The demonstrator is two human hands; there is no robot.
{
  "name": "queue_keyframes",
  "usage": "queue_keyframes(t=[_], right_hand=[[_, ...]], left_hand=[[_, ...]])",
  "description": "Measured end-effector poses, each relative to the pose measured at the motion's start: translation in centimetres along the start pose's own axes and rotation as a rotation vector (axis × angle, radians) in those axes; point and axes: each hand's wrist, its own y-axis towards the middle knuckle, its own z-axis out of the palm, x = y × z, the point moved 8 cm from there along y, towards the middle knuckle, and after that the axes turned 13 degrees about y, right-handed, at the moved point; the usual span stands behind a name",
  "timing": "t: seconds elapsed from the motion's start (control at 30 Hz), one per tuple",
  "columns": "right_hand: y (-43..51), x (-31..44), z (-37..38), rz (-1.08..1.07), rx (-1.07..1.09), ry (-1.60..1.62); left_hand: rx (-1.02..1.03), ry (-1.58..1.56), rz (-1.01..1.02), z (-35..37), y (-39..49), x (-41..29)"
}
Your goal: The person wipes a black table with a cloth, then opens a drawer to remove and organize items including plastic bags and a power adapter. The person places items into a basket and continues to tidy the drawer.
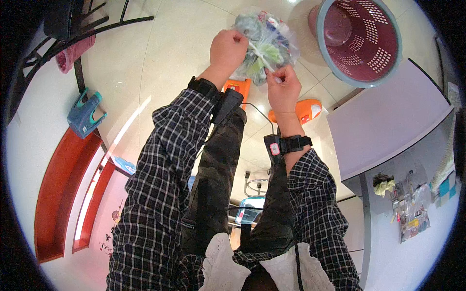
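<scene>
A full, clear plastic bag (269,47) hangs before me, above the tiled floor. Through its film I see green, dark blue and white contents that I cannot make out exactly. My left hand (228,51) pinches the gathered plastic at the bag's upper left. At its lower right, my right hand (283,87) grips another twisted end of the plastic. A pale strip of twisted film runs between both hands across the bag. Black devices are strapped to both wrists, with a cable between them.
A maroon perforated basket (358,40) with a grey rim stands at the upper right, beside a pale-topped cabinet (389,116). To the left are a blue plastic stool (85,114) and a black metal frame (109,27). Orange slippers (309,109) are on my feet below the bag.
</scene>
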Motion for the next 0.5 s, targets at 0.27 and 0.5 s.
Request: queue_keyframes(t=[0.27,0.5], right_hand=[[-1.6,-3.3,-1.6,0.31,0.14,0.346],[0.0,-5.2,-12.6,0.729,-0.409,0.986]], left_hand=[[-0.086,-0.013,0.033,-1.2,-3.2,-1.2],[0.002,0.382,0.399,-2.0,-4.9,-6.7]])
